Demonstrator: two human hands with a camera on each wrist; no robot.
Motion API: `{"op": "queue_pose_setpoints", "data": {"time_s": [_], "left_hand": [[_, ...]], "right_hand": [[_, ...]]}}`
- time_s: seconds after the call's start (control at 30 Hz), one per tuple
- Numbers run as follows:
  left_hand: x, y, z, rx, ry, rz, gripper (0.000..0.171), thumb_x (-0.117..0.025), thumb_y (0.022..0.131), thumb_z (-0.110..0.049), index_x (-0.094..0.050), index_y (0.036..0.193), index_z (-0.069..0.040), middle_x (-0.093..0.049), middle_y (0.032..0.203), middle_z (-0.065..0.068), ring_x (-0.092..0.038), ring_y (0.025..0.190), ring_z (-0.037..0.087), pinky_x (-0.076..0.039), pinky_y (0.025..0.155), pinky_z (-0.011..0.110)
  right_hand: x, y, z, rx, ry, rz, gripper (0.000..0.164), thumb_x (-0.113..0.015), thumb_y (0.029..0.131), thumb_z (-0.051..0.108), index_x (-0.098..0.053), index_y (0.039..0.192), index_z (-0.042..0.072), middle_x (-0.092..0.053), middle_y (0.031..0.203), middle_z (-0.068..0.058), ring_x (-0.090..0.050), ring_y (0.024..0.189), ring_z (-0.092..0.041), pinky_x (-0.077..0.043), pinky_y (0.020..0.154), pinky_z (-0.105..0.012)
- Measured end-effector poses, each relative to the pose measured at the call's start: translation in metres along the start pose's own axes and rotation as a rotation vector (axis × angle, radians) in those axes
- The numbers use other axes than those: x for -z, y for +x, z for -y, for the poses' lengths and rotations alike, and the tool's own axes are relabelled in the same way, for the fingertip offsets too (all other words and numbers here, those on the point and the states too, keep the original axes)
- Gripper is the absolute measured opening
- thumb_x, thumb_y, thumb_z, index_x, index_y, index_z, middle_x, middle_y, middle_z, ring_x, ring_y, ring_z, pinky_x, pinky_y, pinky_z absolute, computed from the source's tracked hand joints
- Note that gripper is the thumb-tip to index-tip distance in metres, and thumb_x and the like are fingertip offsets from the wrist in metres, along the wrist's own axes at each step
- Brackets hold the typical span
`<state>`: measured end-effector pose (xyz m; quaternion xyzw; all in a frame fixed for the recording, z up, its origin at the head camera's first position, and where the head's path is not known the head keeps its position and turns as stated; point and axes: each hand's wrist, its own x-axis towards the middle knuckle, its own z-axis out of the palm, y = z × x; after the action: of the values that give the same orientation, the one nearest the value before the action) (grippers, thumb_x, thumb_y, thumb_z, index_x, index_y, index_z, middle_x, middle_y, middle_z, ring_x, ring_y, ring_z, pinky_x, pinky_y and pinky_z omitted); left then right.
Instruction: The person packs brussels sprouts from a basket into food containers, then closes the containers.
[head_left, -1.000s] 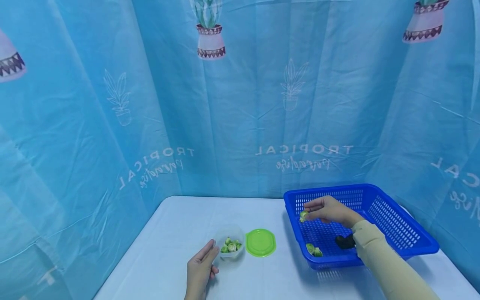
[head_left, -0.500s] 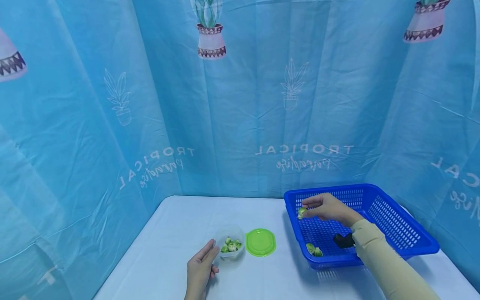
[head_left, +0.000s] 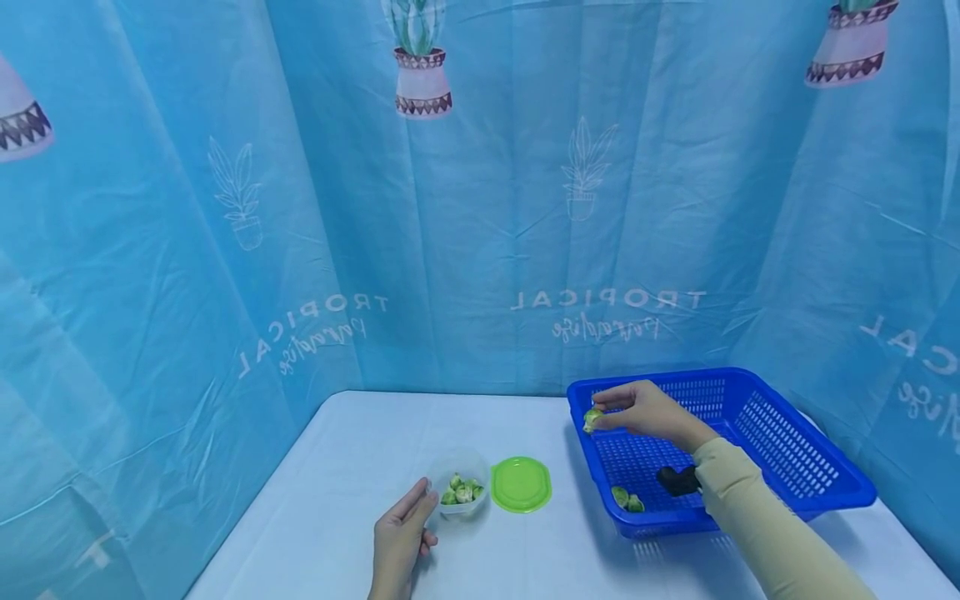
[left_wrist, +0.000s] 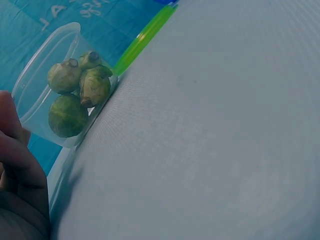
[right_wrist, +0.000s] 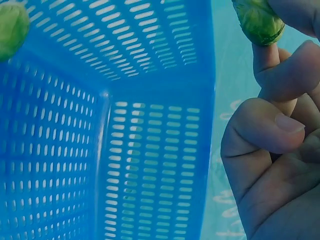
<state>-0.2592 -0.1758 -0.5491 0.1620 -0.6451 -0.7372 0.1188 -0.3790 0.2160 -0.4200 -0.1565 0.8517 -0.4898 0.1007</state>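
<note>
My right hand [head_left: 647,413] pinches a Brussels sprout [head_left: 592,418] between thumb and fingertips, over the left side of the blue basket [head_left: 832,502]. In the right wrist view that green sprout [right_wrist: 257,22] shows at the top, with the other fingers curled below it. My left hand [head_left: 402,537] grips the left edge of a clear plastic container [head_left: 462,511] between thumb and fingers. Several Brussels sprouts [left_wrist: 68,115] lie inside the container, which stands on the table. Two more sprouts [head_left: 627,500] rest in the basket's near left corner.
Between container and basket a green lid [head_left: 522,484] lies flat on the white table [head_left: 360,433]. A black object [head_left: 678,481], partly behind the right sleeve [head_left: 757,508], shows over the basket. A blue printed curtain [head_left: 465,225] hangs behind and along the sides.
My right hand has moved slightly left and up with the sprout, from inside the basket to above its left rim. The left hand and container stay put.
</note>
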Motion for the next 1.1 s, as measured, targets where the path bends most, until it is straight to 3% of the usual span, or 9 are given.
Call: {"op": "queue_pose_setpoints", "data": {"time_s": [0.7, 0.97, 1.1], "left_hand": [[0.001, 0.001, 0.002, -0.003, 0.003, 0.002, 0.060, -0.082, 0.096, -0.029, -0.061, 0.145, -0.001, -0.069, 0.132, 0.018, -0.059, 0.048, 0.013, -0.047, 0.042, 0.022], [0.001, 0.001, 0.001, 0.010, 0.006, -0.006, 0.057, -0.083, 0.096, -0.027, -0.063, 0.143, -0.002, -0.069, 0.131, 0.018, -0.059, 0.048, 0.013, -0.047, 0.042, 0.021], [0.002, 0.001, 0.000, 0.004, 0.002, -0.002, 0.058, -0.083, 0.096, -0.028, -0.063, 0.143, -0.001, -0.069, 0.131, 0.018, -0.059, 0.048, 0.013, -0.047, 0.042, 0.021]], "right_hand": [[-0.028, 0.001, 0.024, 0.041, 0.066, 0.013, 0.056, -0.088, 0.089, 0.032, -0.072, 0.135, 0.007, -0.075, 0.121, -0.007, -0.070, 0.110, -0.025, -0.057, 0.093, -0.052], [-0.038, 0.005, 0.029, 0.057, 0.079, 0.033, 0.056, -0.090, 0.087, 0.034, -0.073, 0.134, 0.008, -0.075, 0.120, -0.005, -0.071, 0.103, -0.022, -0.057, 0.078, -0.038], [-0.043, 0.009, 0.034, 0.068, 0.098, 0.052, 0.053, -0.089, 0.088, 0.031, -0.073, 0.133, 0.008, -0.076, 0.118, -0.005, -0.066, 0.086, -0.021, -0.048, 0.064, -0.032]]}}
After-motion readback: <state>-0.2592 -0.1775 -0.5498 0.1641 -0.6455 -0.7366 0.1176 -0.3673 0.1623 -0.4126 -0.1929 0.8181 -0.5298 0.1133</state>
